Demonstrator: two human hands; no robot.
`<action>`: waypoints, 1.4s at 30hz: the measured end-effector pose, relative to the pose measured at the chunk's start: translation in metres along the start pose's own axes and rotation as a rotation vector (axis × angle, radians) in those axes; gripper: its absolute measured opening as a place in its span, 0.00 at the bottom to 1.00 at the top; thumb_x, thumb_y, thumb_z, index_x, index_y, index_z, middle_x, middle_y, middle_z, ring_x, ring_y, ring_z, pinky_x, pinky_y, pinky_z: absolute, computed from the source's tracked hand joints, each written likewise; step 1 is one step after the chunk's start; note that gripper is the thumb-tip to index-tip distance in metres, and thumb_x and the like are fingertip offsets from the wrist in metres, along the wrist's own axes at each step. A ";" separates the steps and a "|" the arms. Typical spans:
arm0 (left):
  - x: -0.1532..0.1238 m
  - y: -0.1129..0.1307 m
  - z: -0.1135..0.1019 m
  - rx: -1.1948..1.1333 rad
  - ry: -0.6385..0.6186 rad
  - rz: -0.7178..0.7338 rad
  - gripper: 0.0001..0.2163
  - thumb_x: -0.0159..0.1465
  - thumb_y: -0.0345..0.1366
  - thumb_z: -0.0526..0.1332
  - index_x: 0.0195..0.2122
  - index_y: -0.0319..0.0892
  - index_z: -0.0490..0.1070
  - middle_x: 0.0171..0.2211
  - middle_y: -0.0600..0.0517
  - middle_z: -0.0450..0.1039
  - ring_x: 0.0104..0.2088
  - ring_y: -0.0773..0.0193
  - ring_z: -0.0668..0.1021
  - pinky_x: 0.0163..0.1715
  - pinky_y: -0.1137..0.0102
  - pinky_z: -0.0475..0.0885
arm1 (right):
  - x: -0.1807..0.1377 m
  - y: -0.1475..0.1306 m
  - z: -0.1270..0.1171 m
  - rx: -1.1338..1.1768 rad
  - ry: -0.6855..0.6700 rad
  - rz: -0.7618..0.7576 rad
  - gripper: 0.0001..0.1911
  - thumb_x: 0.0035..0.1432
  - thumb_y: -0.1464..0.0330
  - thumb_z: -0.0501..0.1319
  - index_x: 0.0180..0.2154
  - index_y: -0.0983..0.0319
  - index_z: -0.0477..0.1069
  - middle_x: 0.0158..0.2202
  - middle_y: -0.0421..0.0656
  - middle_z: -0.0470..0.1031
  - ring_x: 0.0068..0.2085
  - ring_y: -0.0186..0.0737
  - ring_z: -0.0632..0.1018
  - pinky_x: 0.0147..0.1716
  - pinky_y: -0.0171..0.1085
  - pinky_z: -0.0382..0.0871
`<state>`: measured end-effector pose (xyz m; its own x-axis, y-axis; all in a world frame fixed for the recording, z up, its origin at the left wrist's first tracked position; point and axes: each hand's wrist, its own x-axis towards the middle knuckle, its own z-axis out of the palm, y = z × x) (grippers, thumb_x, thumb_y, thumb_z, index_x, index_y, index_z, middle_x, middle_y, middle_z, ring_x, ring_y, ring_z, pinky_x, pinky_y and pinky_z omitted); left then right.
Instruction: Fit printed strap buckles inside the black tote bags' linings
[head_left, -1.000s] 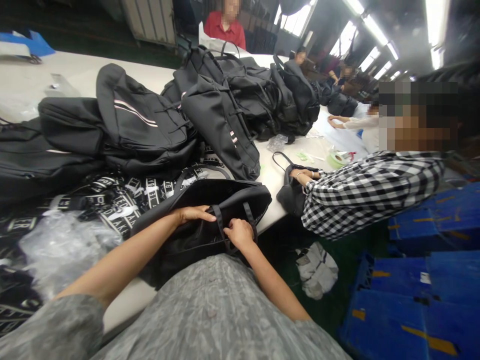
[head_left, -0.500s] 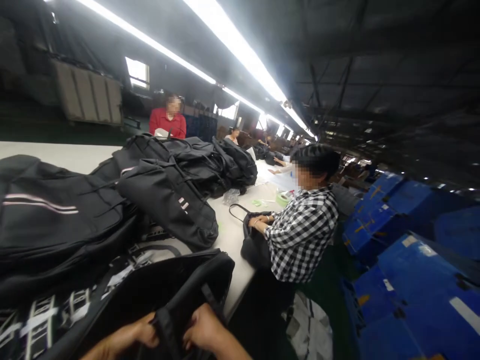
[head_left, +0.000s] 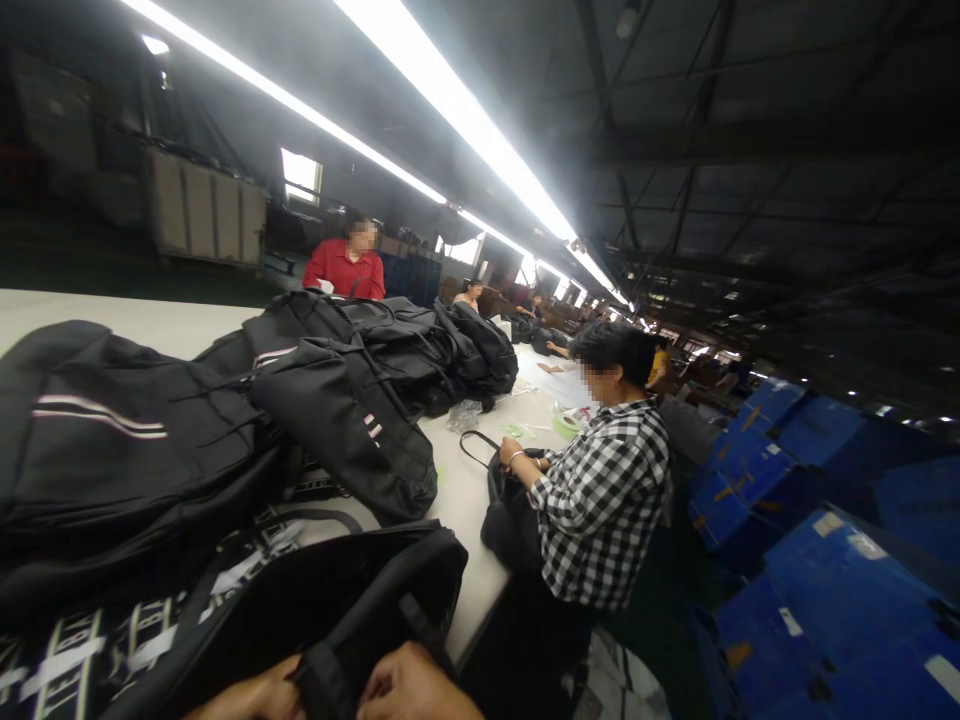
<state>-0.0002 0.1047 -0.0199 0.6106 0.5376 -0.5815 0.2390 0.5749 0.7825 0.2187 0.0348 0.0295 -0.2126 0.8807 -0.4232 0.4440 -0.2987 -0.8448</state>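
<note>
An open black bag (head_left: 390,560) lies at the near edge of the table, its dark mouth facing up. At the bottom of the view my left hand (head_left: 259,695) is closed on a black strap of this bag; its fingertips are partly hidden behind the strap. My right hand (head_left: 416,685) is just right of it, fingers curled in a pinch at the bag's near edge. What lies between those fingers is too dark to make out. Left of the bag are straps with white lettering (head_left: 71,660) and pale strips across them.
Black bags with striped trim (head_left: 127,420) are heaped along the white table (head_left: 480,520). A co-worker in a checked shirt (head_left: 600,490) handles another black bag at right. Across the table is a person in red (head_left: 345,265). Blue boxes (head_left: 847,600) are stacked at far right. Green tape (head_left: 566,425) lies beyond.
The view has tilted up a little, so my hands and the bag appear lower. Both hands stay at the bag. The checked-shirt co-worker has raised a hand from their bag.
</note>
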 end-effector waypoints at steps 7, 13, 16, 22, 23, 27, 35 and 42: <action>-0.007 -0.001 0.005 -0.100 0.031 0.058 0.16 0.30 0.37 0.60 0.24 0.54 0.70 0.21 0.57 0.74 0.40 0.42 0.79 0.26 0.62 0.75 | 0.006 0.004 0.000 -0.359 0.042 -0.112 0.09 0.45 0.73 0.62 0.30 0.58 0.79 0.23 0.36 0.75 0.25 0.32 0.74 0.25 0.28 0.62; -0.015 0.000 0.009 -0.105 0.098 0.071 0.20 0.31 0.37 0.61 0.30 0.51 0.72 0.23 0.54 0.74 0.40 0.40 0.78 0.27 0.60 0.75 | 0.006 0.007 0.003 -0.525 0.084 -0.253 0.09 0.49 0.67 0.64 0.35 0.58 0.79 0.29 0.38 0.79 0.29 0.32 0.75 0.27 0.27 0.62; -0.016 0.001 0.009 -0.088 0.110 0.077 0.21 0.32 0.36 0.61 0.32 0.51 0.72 0.22 0.55 0.74 0.40 0.40 0.78 0.29 0.59 0.75 | 0.005 0.008 0.005 -0.610 0.103 -0.274 0.10 0.51 0.67 0.62 0.35 0.58 0.79 0.31 0.39 0.80 0.30 0.33 0.77 0.29 0.27 0.63; -0.013 -0.001 0.000 -0.060 0.022 0.107 0.19 0.34 0.40 0.61 0.32 0.58 0.71 0.22 0.60 0.74 0.38 0.42 0.80 0.32 0.57 0.75 | 0.004 0.000 0.009 -0.769 0.127 -0.272 0.11 0.50 0.68 0.60 0.36 0.56 0.79 0.34 0.39 0.82 0.34 0.39 0.80 0.33 0.31 0.66; -0.013 -0.001 -0.001 -0.057 -0.013 0.128 0.18 0.35 0.41 0.61 0.32 0.58 0.71 0.22 0.61 0.74 0.38 0.43 0.80 0.32 0.57 0.75 | 0.004 -0.002 0.009 -0.784 0.124 -0.259 0.11 0.50 0.68 0.60 0.36 0.56 0.79 0.34 0.39 0.82 0.34 0.40 0.80 0.34 0.31 0.67; -0.016 -0.001 -0.003 -0.046 -0.040 0.199 0.13 0.36 0.41 0.61 0.27 0.52 0.70 0.22 0.59 0.75 0.35 0.44 0.80 0.31 0.59 0.74 | 0.004 -0.008 0.012 -0.810 0.123 -0.216 0.11 0.48 0.70 0.60 0.35 0.58 0.79 0.34 0.41 0.82 0.35 0.41 0.81 0.36 0.32 0.68; -0.023 0.002 0.003 -0.191 0.163 0.172 0.15 0.38 0.39 0.62 0.30 0.44 0.73 0.25 0.52 0.76 0.34 0.47 0.80 0.36 0.59 0.76 | 0.001 -0.011 0.017 -0.779 0.155 -0.221 0.08 0.47 0.71 0.62 0.31 0.60 0.78 0.32 0.43 0.82 0.33 0.40 0.81 0.33 0.31 0.67; -0.037 0.022 0.007 -0.119 0.012 0.151 0.14 0.41 0.35 0.64 0.30 0.35 0.74 0.25 0.50 0.78 0.27 0.55 0.77 0.31 0.67 0.74 | -0.017 -0.017 0.012 -0.653 0.196 -0.212 0.06 0.50 0.73 0.60 0.27 0.61 0.75 0.29 0.41 0.80 0.31 0.36 0.78 0.32 0.31 0.66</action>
<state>-0.0128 0.0928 0.0203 0.6238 0.6300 -0.4626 0.0538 0.5558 0.8296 0.2042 0.0211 0.0473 -0.2188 0.9636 -0.1534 0.8539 0.1130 -0.5080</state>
